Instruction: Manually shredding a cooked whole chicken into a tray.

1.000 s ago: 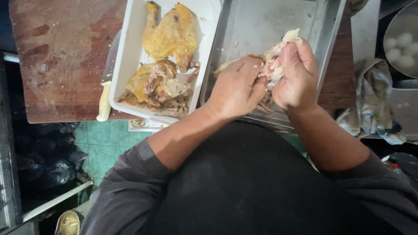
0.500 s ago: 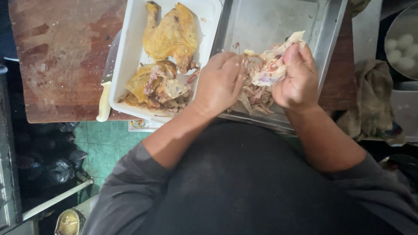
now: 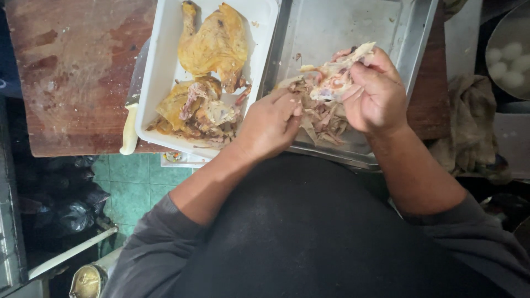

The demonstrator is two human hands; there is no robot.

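Note:
My right hand (image 3: 375,94) grips a cooked chicken carcass piece (image 3: 334,80) above a metal tray (image 3: 353,27). My left hand (image 3: 270,124) pinches a strip of meat at the piece's left side. Under both hands a pile of shredded chicken (image 3: 323,118) lies in the near part of the tray. To the left, a white rectangular dish (image 3: 160,66) holds a whole yellow chicken quarter (image 3: 212,44) and broken chicken pieces (image 3: 199,110).
A knife with a pale handle (image 3: 131,124) lies along the dish's left side on a worn wooden board (image 3: 77,72). A crumpled cloth (image 3: 469,121) sits at the right, with a bowl of white balls (image 3: 508,55) beyond. Green floor tiles (image 3: 132,187) show below.
My left hand has slid down and left, off the carcass piece, pulling meat away. The right hand has tilted the piece, and more shredded meat shows beneath.

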